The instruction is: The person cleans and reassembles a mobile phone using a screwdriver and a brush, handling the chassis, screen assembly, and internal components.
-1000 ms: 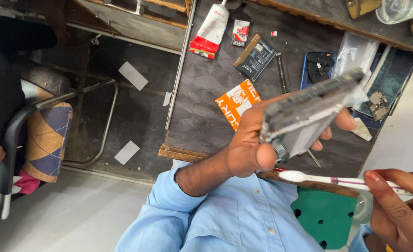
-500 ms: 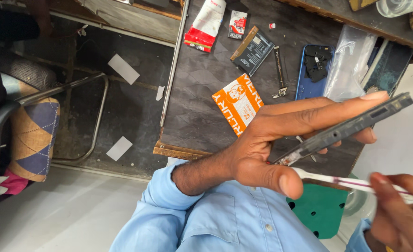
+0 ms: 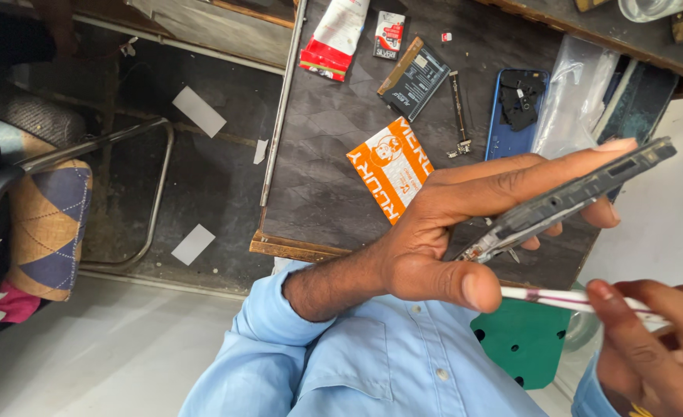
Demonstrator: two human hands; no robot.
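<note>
1. The left hand [image 3: 434, 247] grasps a phone frame [image 3: 573, 202] edge-on, fingers stretched along its upper face and the thumb tucked below near its lower end. A second ago the frame's broad face was turned to the camera; now only its thin side shows, so it has been rotated in the grip and tipped flat.

2. The right hand [image 3: 650, 347] pinches a thin white tool [image 3: 565, 297] with a dark pinkish band near its tip. It lay just under the frame a second ago and remains there now, its tip close to the left thumb, apart from the frame.

3. The frame is held in the air above the near right corner of the dark surface [image 3: 326, 154], not resting on it.

4. Judging by the turn, the frame's edge is now presented to the tool, which suggests work on the side or seam rather than the face.

5. On the surface: an orange packet [image 3: 392, 166] near the middle, a blue phone back shell [image 3: 515, 108] towards the far right, a dark flat battery [image 3: 417, 77], a thin metal strip part [image 3: 459, 116], a red and white tube [image 3: 334, 38] at the far edge, and a clear plastic bag [image 3: 577, 100].

6. A green perforated stool seat [image 3: 523, 340] shows below the surface's near edge.
</note>
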